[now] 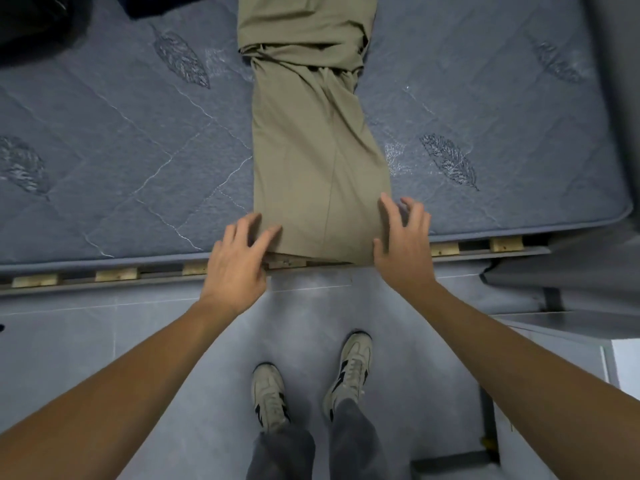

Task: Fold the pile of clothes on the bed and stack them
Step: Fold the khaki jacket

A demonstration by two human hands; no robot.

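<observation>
From the head view, the khaki trousers (311, 150) lay lengthwise across the bed (121, 150), hems at its near edge, legs stacked and bunched midway. The left hand (239, 261) and right hand (403, 244) sat at the two hem corners, fingers (268, 233) spread and loose, seemingly touching but not pinching. A good fold would mean taking both corners evenly, then carrying them up to the waistband. Dark clothes (41, 22) waited far left.

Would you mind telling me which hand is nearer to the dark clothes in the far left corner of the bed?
Left. The left hand rests at the khaki trousers' near-left corner, on the dark clothes' side; the right hand is at the right corner, farther away.
</observation>
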